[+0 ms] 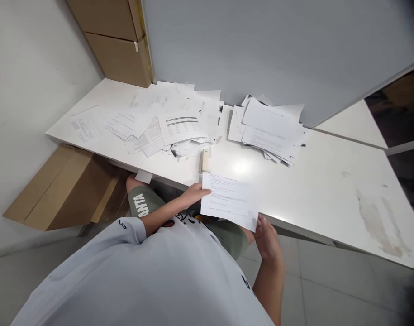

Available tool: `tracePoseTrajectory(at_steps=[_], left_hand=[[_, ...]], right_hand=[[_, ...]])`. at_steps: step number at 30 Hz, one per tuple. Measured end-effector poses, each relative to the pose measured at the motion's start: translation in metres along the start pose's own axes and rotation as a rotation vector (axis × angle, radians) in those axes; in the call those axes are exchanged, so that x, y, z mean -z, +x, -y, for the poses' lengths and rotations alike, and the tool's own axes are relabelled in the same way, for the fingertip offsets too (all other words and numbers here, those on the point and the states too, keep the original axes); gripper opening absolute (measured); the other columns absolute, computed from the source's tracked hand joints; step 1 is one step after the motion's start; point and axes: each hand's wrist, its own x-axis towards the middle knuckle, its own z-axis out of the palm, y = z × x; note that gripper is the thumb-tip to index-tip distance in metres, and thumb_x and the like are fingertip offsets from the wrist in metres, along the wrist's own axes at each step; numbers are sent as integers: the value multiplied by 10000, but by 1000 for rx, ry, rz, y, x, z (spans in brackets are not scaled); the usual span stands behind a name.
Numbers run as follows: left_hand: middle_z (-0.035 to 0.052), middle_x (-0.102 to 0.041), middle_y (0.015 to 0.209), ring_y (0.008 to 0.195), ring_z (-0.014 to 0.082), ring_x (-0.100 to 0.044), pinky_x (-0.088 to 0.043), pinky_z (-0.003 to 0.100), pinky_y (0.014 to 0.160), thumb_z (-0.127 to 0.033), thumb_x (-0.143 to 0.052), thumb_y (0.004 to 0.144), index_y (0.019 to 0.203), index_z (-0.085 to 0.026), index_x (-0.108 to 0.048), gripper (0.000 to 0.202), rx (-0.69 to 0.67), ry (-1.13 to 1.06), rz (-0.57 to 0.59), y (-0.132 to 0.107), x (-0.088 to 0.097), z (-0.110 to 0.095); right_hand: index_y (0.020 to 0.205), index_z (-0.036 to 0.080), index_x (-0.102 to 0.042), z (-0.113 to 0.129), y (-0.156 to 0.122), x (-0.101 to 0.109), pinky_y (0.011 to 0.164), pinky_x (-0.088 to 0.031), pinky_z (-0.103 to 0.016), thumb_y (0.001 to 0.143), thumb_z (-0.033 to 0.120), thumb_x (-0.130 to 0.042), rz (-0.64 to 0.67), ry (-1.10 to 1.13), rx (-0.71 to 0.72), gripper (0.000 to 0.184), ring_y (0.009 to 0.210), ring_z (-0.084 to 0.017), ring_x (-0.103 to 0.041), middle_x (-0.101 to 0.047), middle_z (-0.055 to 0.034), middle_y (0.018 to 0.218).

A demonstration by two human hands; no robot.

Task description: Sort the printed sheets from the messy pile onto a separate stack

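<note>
Our white desk (322, 181) runs beyond our left hand (194, 194) and right hand (268, 242). Past the left, loose papers (181, 127) spread; ahead of the right lies a smaller paper stack (266, 118). Between both hands, we hold one printed sheet (229, 199), left edge pinched in the left, right edge gripped in the right. A beige object (204, 160) sits just past the left.

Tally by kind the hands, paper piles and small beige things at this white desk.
Hands: 2 (left hand gripping a printed page, right hand at its corner)
Paper piles: 2 (spread-out left pile, right pile)
Small beige things: 1 (stapler-like object)
Total: 5
</note>
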Motion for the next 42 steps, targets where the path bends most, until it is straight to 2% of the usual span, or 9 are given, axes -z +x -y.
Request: tracePoseTrajectory(at_steps=[5,10,12,16,23,29,35,39,42], left_hand=[[76,-737,953,882,234,-665,-517,338,801,-319,-583,864,952,-142,-706,232,-258,541,87,6,-5,-25],[114,-703,1104,1089,261,-639,-477,383,982,-409,-598,888,1020,-212,-715,264,-617,410,109,14,-3,-48],[120,-685,1140,1143,276,-618,-467,395,1011,-405,-649,857,1047,-226,-708,268,-649,333,49,21,-4,-47],[132,-653,1206,1139,305,-611,-491,413,974,-359,-674,829,1202,-199,-620,409,-614,394,-108,28,-6,-37],[131,-629,1173,1027,270,-631,-510,390,902,-389,-663,834,1293,-207,-491,523,-667,453,-123,29,-16,-15],[112,-622,1034,993,233,-615,-483,410,940,-511,-596,851,1066,-217,-499,377,-823,292,-193,38,-15,5],[80,-610,918,898,236,-608,-487,421,880,-649,-670,738,968,-236,-523,495,-687,195,-277,19,-5,8],[34,-572,872,801,174,-578,-485,336,803,-549,-604,839,1156,-219,-494,470,-755,184,-388,-1,7,14],[-21,-537,775,683,137,-529,-458,267,708,-392,-534,906,1307,-234,-439,441,-626,326,-400,-13,17,11]], right_hand=[[930,223,-707,26,19,21,729,-544,-331,609,560,-822,0,-145,47,479,800,-207,-661,-724,-40,856],[736,183,-683,64,31,22,802,-499,-397,620,506,-807,-172,-437,235,365,802,-240,-635,-683,-55,737],[800,175,-689,72,36,12,858,-478,-422,666,489,-772,-235,-449,360,351,879,-257,-636,-700,-73,821],[1022,200,-623,67,50,-13,961,-442,-421,674,415,-755,-115,-222,566,430,1026,-239,-618,-681,-70,1018],[1018,213,-569,42,60,-41,961,-433,-381,657,318,-711,-204,-15,591,402,1011,-202,-594,-634,-28,991],[937,206,-632,32,48,-56,874,-455,-349,706,354,-687,-296,-45,507,280,902,-196,-594,-650,-10,876],[883,185,-691,41,8,-42,737,-473,-305,737,443,-726,-253,-190,457,299,812,-201,-600,-674,-29,788],[890,204,-710,38,-7,-20,589,-477,-277,693,478,-783,-62,-234,224,345,690,-195,-604,-692,-32,764],[972,215,-714,23,-1,-18,607,-526,-312,639,493,-814,26,-167,46,446,735,-231,-657,-735,-52,869]])
